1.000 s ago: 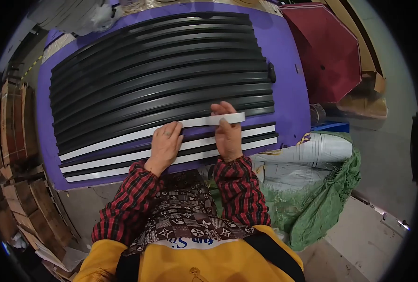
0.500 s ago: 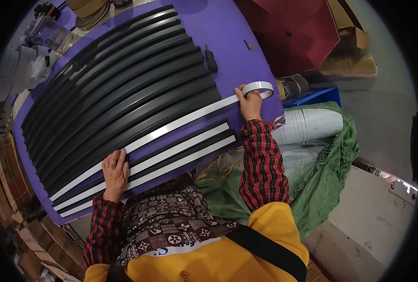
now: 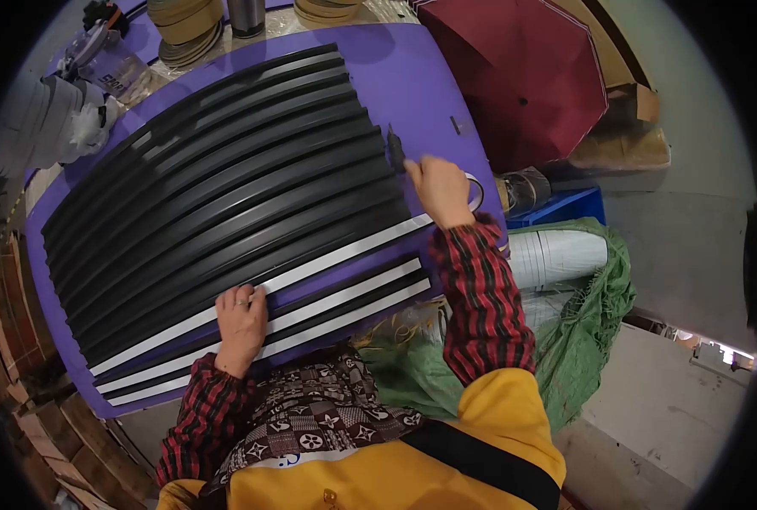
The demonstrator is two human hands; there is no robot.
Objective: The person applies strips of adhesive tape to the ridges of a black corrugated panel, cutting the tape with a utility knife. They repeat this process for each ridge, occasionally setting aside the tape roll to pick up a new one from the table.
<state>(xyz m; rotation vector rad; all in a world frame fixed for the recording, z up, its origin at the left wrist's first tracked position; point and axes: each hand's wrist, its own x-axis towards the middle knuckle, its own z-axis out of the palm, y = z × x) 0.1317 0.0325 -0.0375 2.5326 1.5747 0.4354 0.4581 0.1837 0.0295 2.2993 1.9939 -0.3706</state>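
Note:
My left hand (image 3: pixel 241 325) lies over the white-faced strip (image 3: pixel 315 266), its fingertips at the edge of the ribbed black sheet of strips (image 3: pixel 225 187). Two more white-striped black strips (image 3: pixel 353 308) run below it, nearer my body. My right hand (image 3: pixel 441 190) is curled above the strip's right end, with its fingertips at the lower end of a slim black tool (image 3: pixel 395 150), perhaps a utility knife, on the purple board (image 3: pixel 395 68). Whether they grip it is hidden. A loop of white tape (image 3: pixel 479 194) shows just right of that hand.
A dark red umbrella (image 3: pixel 515 76) stands open at the upper right. Below it are a blue bin (image 3: pixel 570 206) and a green sack (image 3: pixel 557 374) with white rolls (image 3: pixel 557 259). Tape rolls (image 3: pixel 187 30), a metal cup (image 3: pixel 247 15) and a clear jug (image 3: pixel 98 59) stand at the back.
My right hand has left the tape loop and moved up and left to the black tool. My left hand has slid right along the strip. The view has shifted slightly.

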